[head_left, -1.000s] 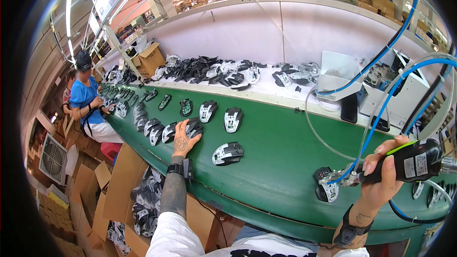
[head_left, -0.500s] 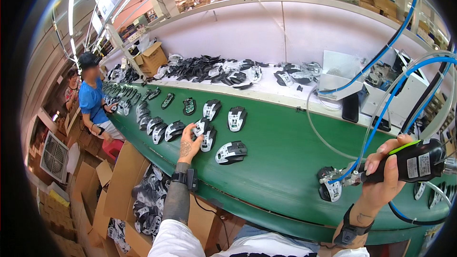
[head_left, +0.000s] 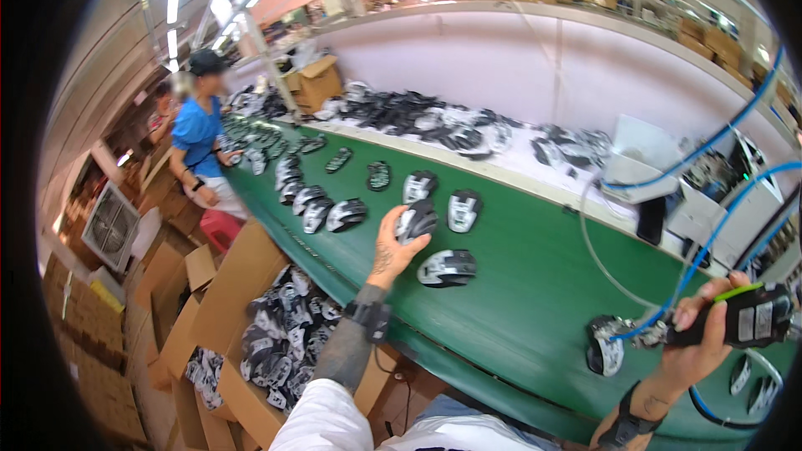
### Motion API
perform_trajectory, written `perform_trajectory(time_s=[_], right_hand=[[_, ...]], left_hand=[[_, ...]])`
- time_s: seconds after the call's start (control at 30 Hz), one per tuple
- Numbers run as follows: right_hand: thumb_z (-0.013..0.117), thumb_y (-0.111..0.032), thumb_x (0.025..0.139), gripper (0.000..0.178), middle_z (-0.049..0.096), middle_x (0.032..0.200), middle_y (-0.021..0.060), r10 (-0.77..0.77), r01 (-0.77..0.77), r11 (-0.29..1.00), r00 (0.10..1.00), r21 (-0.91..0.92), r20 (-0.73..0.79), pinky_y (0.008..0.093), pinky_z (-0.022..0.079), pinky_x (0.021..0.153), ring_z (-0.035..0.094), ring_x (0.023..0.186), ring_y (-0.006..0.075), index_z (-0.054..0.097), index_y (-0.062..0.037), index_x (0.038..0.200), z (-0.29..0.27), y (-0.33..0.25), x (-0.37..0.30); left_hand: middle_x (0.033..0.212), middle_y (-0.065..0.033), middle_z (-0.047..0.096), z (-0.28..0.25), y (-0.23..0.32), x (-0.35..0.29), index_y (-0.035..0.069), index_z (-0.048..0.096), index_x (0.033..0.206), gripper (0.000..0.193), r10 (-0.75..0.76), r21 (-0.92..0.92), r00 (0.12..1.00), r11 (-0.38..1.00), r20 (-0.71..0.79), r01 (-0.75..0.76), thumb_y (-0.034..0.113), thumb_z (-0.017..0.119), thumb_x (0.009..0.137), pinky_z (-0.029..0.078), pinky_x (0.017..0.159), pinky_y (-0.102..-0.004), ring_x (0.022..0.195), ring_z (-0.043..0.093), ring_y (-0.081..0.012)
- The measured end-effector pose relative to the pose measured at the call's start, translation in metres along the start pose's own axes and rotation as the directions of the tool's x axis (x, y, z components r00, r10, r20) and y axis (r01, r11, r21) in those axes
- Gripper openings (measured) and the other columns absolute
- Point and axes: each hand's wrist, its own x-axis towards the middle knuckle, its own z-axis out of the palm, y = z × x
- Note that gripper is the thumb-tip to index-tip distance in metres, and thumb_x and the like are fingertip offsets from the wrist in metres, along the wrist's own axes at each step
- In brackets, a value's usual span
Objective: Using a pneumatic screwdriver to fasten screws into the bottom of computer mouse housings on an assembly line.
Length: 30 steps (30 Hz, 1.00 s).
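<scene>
My left hand [head_left: 391,252] grips a black-and-white computer mouse shell [head_left: 417,221] between thumb and fingers, over the green conveyor belt [head_left: 535,301]. Close to it lie a shell at its far side [head_left: 419,186], another to the right [head_left: 464,210] and a third nearer me [head_left: 447,268]. On the right, my right hand [head_left: 700,336] is wrapped round a black power screwdriver [head_left: 735,317] with blue and clear hoses. Its metal nose end points left, at a mouse shell [head_left: 605,346] on the belt; whether they touch I cannot tell.
Green circuit boards [head_left: 378,175] and more shells line the belt leftward, where a person in blue [head_left: 196,138] works. Heaped mouse parts [head_left: 401,113] cover the white ledge, beside a screw feeder machine [head_left: 718,192]. An open cardboard box [head_left: 230,301] of shells stands below my left arm.
My left hand has closed on a mouse shell and lifted it from the belt, turning it. My right hand still holds the screwdriver near the same shell. The whole view has shifted.
</scene>
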Motion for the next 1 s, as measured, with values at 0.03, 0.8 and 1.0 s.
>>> perform_trajectory(time_s=[0.03, 0.8, 1.0], right_hand=[[0.052, -0.012, 0.087, 0.040, 0.049, 0.089, 0.0118, 0.004, -0.004, 1.000, 1.000, 0.024, 0.013, 0.0219, 0.038, 0.048, 0.046, 0.055, 0.0107, 0.035, 0.0027, 0.121, 0.003, 0.002, 0.002], [0.047, -0.015, 0.089, 0.037, 0.048, 0.089, 0.0090, -0.021, 0.019, 0.994, 1.000, -0.104, -0.017, 0.0202, 0.035, 0.049, 0.046, 0.054, 0.0081, 0.036, 0.0021, 0.121, -0.004, 0.007, 0.004], [0.048, -0.014, 0.089, 0.036, 0.048, 0.087, 0.0088, -0.003, 0.003, 0.996, 1.000, -0.094, 0.003, 0.0197, 0.034, 0.047, 0.046, 0.052, 0.0075, 0.038, 0.0017, 0.119, 0.010, 0.014, 0.004]], left_hand=[[0.128, -0.0147, 0.043, 0.004, 0.011, -0.004, 0.007, 0.047, 0.122, 0.069, -0.001, -0.239, 0.998, 0.971, 0.055, 0.015, 0.023, 0.078, 0.062, 0.038, 0.096, -0.0366, 0.117, 0.044, -0.0298], [0.134, -0.0254, 0.029, -0.121, 0.046, -0.113, 0.010, 0.035, 0.132, 0.087, 0.393, 0.688, 0.904, 0.703, -0.168, -0.178, 0.021, 0.080, 0.059, 0.038, 0.096, -0.0473, 0.120, 0.036, -0.0435], [0.140, -0.0269, 0.020, -0.168, 0.034, -0.134, 0.006, 0.029, 0.136, 0.090, 0.245, 0.828, 0.903, 0.531, -0.353, 0.180, 0.031, 0.078, 0.064, 0.023, 0.105, -0.0480, 0.127, 0.024, -0.0432]])
